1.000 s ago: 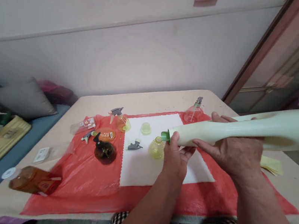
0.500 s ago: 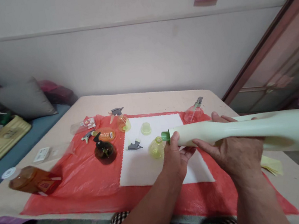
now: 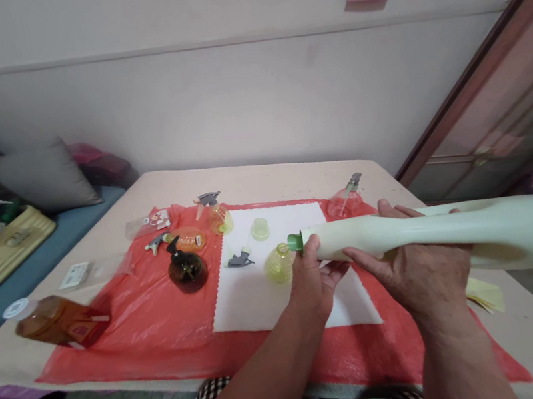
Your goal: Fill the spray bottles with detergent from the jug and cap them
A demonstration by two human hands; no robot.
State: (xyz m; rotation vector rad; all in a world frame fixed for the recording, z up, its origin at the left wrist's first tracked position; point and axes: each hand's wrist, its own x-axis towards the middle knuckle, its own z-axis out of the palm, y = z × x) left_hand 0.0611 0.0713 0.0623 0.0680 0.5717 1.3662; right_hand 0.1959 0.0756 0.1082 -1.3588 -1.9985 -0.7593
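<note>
A large pale green bottle (image 3: 454, 234) lies tipped on its side in the air, its green spout (image 3: 295, 243) over the mouth of a small yellow-green bottle (image 3: 279, 263) standing on a white cloth (image 3: 260, 288). My right hand (image 3: 411, 267) grips the big bottle's body from below. My left hand (image 3: 315, 279) holds its neck just behind the spout. No liquid shows at the spout.
A red plastic sheet (image 3: 153, 312) covers the table. On it: a dark round pump bottle (image 3: 186, 266), an orange bottle (image 3: 190, 239), a yellow sprayer bottle (image 3: 217, 215), a pink sprayer bottle (image 3: 346, 199), a loose grey trigger head (image 3: 239, 259), a yellow-green cap (image 3: 260, 229). An amber bottle (image 3: 58, 320) lies left.
</note>
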